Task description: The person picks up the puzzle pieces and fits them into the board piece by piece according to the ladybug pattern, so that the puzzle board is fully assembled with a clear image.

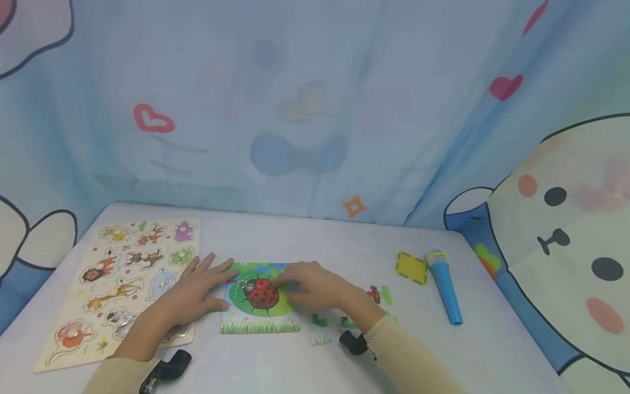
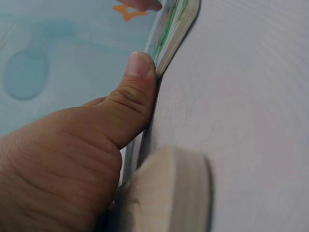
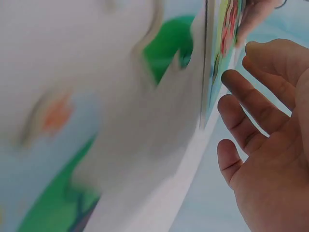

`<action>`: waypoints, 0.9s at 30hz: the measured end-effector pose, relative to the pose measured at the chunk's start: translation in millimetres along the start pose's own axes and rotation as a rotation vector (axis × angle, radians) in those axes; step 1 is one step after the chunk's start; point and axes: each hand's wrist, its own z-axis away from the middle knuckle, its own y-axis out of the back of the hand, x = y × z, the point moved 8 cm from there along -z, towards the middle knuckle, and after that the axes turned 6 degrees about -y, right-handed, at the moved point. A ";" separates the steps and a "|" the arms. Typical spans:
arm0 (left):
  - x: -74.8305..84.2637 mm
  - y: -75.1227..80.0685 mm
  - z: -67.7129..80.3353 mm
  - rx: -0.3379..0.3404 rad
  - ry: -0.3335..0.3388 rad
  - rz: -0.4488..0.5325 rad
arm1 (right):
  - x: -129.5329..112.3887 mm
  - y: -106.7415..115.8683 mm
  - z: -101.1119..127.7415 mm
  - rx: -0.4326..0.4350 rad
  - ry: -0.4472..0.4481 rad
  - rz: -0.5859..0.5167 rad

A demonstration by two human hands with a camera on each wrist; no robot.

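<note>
- Near the front middle of the white table (image 1: 305, 241), the ladybug puzzle (image 1: 260, 298) lies flat, between the person's two hands.
- The left hand (image 1: 197, 293) is spread flat with straight fingers on the puzzle's left edge; the left wrist view shows the thumb (image 2: 133, 92) pressed against the board's side.
- The right hand (image 1: 315, 287) rests over the puzzle's right part. Fingers look relaxed and slightly spread in the right wrist view, but whether they pinch a piece can't be told.
- Handling guess: it's a thin, stiff board, probably light, and it'd likely slide on the smooth tabletop, so pinning an edge makes sense. The best grip is by the side edges.
- Looks: a red ladybug with black spots on a green oval, a blue patch up top, and a strip of grass along the bottom.
- Loose pieces (image 1: 344, 320) sit just right of it, some green, one red.
- Further off are an animal peg puzzle (image 1: 118, 284) on the left, and a yellow square (image 1: 411, 268) and a blue toy microphone (image 1: 444, 284) on the right.
</note>
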 end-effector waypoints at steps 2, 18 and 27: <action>0.3 -0.2 0.2 0.002 -0.002 0.001 | 8.2 3.0 6.1 0.003 -0.031 -0.017; -1.5 -2.7 -0.3 0.012 0.001 0.023 | 75.3 22.5 65.6 0.120 -0.222 -0.001; -3.1 -4.5 -0.8 0.000 0.000 0.033 | 111.5 27.1 101.1 0.184 -0.301 0.030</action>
